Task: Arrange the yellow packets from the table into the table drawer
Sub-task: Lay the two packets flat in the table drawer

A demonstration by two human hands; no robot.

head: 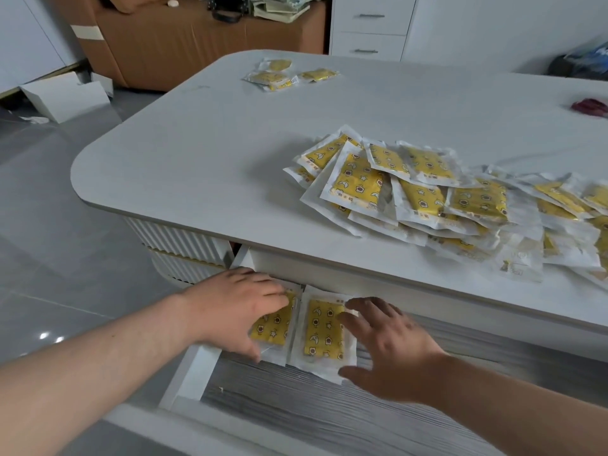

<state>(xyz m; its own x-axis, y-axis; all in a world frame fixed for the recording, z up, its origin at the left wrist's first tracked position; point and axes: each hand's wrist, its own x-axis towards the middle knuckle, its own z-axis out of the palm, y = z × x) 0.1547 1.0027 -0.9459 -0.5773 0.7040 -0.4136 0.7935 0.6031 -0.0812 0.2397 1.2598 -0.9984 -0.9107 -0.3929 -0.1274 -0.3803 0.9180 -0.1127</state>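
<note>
The table drawer [289,413] stands pulled open below the white table [204,153], its floor grey wood grain. Two yellow packets lie side by side at its back left. My left hand [237,307] rests flat on the left packet [273,327], fingers spread. My right hand [388,347] lies on the right edge of the right packet [324,330], fingers straight, thumb at its lower corner. A large heap of yellow packets [444,199] covers the tabletop at the right. A small cluster of yellow packets [279,75] lies at the table's far edge.
A dark red object [590,106] sits at the table's right edge. Behind the table stand a brown cardboard box [197,41] and a white drawer cabinet [371,28]. An open white box [65,97] lies on the grey tiled floor at left.
</note>
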